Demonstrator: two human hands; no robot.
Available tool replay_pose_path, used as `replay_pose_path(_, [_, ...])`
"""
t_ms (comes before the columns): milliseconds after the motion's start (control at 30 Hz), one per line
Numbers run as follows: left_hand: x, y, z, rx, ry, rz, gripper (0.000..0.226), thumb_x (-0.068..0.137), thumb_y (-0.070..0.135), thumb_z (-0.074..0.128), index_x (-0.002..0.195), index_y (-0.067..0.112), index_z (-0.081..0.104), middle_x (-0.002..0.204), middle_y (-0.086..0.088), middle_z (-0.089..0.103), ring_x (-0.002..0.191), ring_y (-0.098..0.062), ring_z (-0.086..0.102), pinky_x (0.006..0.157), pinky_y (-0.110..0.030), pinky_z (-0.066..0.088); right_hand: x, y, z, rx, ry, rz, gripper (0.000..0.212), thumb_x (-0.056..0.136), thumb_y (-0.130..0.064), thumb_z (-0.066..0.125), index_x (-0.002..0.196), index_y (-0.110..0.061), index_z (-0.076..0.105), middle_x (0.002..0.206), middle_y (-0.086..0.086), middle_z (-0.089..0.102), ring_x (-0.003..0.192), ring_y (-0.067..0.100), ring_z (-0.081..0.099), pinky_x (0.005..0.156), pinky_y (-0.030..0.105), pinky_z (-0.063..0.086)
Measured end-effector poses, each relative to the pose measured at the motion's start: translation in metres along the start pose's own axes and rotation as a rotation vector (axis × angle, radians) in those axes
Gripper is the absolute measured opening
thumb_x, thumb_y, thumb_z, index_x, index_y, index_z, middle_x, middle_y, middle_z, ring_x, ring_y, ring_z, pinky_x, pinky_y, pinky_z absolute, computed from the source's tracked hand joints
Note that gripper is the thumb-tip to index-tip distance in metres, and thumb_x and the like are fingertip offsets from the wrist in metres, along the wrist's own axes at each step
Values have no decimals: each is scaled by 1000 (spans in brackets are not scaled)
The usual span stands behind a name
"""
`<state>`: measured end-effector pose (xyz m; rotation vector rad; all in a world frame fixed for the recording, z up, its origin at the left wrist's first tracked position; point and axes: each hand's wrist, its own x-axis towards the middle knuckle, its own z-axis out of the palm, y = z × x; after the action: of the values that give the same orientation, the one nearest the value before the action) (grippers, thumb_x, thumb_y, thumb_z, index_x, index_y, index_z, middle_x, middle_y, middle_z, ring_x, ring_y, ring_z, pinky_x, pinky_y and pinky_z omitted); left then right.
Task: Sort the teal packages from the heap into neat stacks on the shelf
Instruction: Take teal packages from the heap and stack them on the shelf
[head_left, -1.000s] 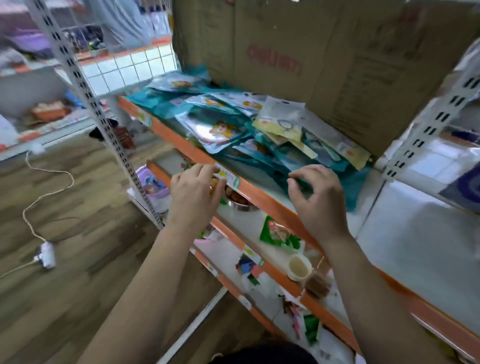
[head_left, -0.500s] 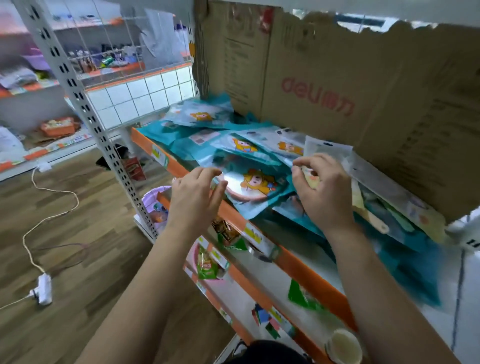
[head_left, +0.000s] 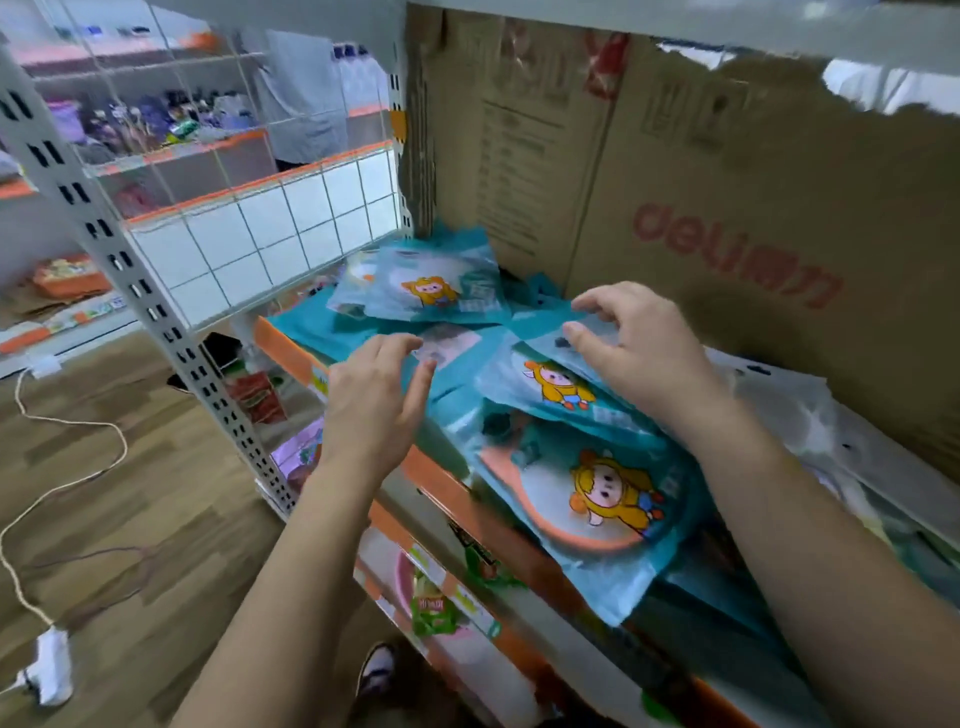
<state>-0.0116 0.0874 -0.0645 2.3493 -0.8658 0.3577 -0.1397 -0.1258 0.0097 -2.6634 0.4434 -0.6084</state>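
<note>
1. Head view: both bare hands reach over a heap of teal packages lying on the orange-edged shelf.
2. The left hand is wide open, palm down. Its fingers are nearly straight and slightly spread, with the thumb held apart. It hovers over the left part of the heap, just above the shelf's front edge, and grips nothing. Blur hides whether its fingertips touch the pack below.
3. The right hand is narrowly curled, with bent fingers. Its thumb and forefinger pinch the far edge of the upper teal package, which bears a yellow cartoon figure.
4. That package lies tilted on the front teal package. This one has the same figure and a clear round window rimmed in orange. It juts out past the front edge of the shelf.
5. A further teal package rests on others at the back left corner, well apart from both hands.
6. A brown cardboard box with red lettering stands upright behind the heap, and clear plastic packs lie to the right of the right forearm.
7. A white slotted upright carries the shelf on the left, and a white cable trails across the wooden floor.
</note>
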Motion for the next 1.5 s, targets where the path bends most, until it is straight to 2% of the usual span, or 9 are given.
replay_pose_path(333, [99, -104, -12, -129, -70, 60, 44, 94, 40, 42, 118, 9, 61, 114, -11, 64, 108, -31, 58, 94, -49, 44, 107, -50, 46, -256, -248, 111, 41, 95, -42, 54, 123, -13, 63, 120, 8, 63, 112, 24, 56, 93, 33, 45])
replay_pose_path(533, [126, -142, -7, -153, -132, 130, 47, 94, 46, 37, 115, 11, 61, 108, -11, 65, 103, -33, 60, 85, -52, 47, 153, -52, 99, -191, -427, 447, 52, 94, -53, 49, 108, -6, 67, 106, 12, 68, 96, 27, 61, 82, 37, 50])
replay_pose_path(667, [131, -155, -5, -175, -139, 148, 38, 95, 38, 45, 115, 11, 62, 112, -8, 65, 106, -29, 60, 87, -45, 46, 169, -44, 126, -45, -405, 616, 52, 91, -60, 50, 91, -8, 58, 90, 7, 60, 87, 28, 57, 61, 34, 38])
replay_pose_path(800, [132, -165, -3, -198, -162, 165, 38, 95, 38, 44, 116, 11, 61, 112, -6, 65, 106, -27, 60, 88, -46, 47, 178, -44, 142, -2, -380, 682, 59, 78, -63, 66, 95, -7, 60, 92, 7, 63, 85, 25, 60, 67, 31, 43])
replay_pose_path(933, [133, -179, -1, -227, -161, 149, 37, 96, 40, 43, 117, 14, 60, 115, -3, 63, 109, -23, 59, 91, -48, 47, 179, -40, 149, 179, -289, 814, 49, 71, -49, 81, 69, -13, 49, 61, 2, 56, 55, 16, 49, 49, 28, 34])
replay_pose_path(1133, [138, -190, 3, -268, -161, 133, 35, 96, 38, 46, 118, 15, 59, 114, -2, 63, 108, -22, 59, 91, -50, 47, 183, -28, 150, 378, -208, 931, 71, 67, -40, 87, 117, -2, 55, 111, 10, 63, 96, 25, 60, 75, 32, 47])
replay_pose_path(1200, [143, -191, 4, -276, -163, 135, 37, 96, 38, 45, 118, 13, 60, 114, -3, 64, 107, -22, 59, 92, -48, 47, 185, -28, 148, 463, -194, 982, 63, 70, -33, 86, 117, -4, 56, 108, 10, 65, 93, 26, 63, 79, 35, 52])
replay_pose_path(1367, [157, -192, 12, -311, -155, 132, 31, 98, 31, 52, 118, 8, 61, 113, -6, 64, 105, -24, 60, 90, -41, 46, 192, -37, 132, 662, -47, 954, 22, 83, -17, 75, 97, -3, 66, 79, 10, 72, 60, 18, 70, 52, 25, 53])
replay_pose_path(1500, [172, -191, 25, -270, -191, 98, 34, 99, 30, 52, 122, 6, 60, 116, -10, 62, 107, -27, 59, 89, -39, 44, 182, -41, 109, 791, 19, 886, 8, 91, -12, 64, 93, -4, 62, 72, 8, 73, 62, 19, 72, 50, 29, 56])
